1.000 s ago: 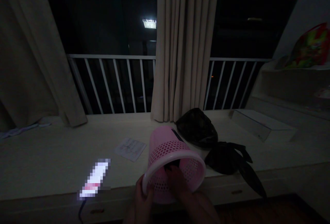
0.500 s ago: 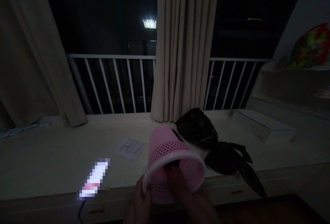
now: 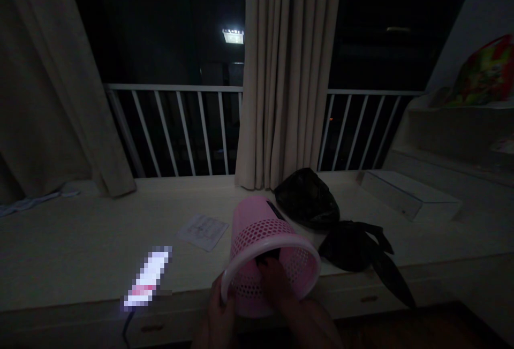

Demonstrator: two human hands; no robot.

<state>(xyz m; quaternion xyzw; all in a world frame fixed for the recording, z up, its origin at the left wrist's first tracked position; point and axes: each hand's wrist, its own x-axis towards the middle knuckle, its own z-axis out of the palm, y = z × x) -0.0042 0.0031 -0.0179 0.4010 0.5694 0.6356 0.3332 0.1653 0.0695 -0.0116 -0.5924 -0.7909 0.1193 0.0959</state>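
One long, pale, flat counter is stretching beyond both hands. Between them, a pink plastic basket with a perforated band is lying tilted, mouth towards the person. Two crumpled black plastic bags are sitting beyond the right hand, which is resting inside the basket against a dark patch; whether it is holding anything, I cannot tell. The left hand is gripping the rim. Handwork inside seems underway, probably needing a steady left grip.
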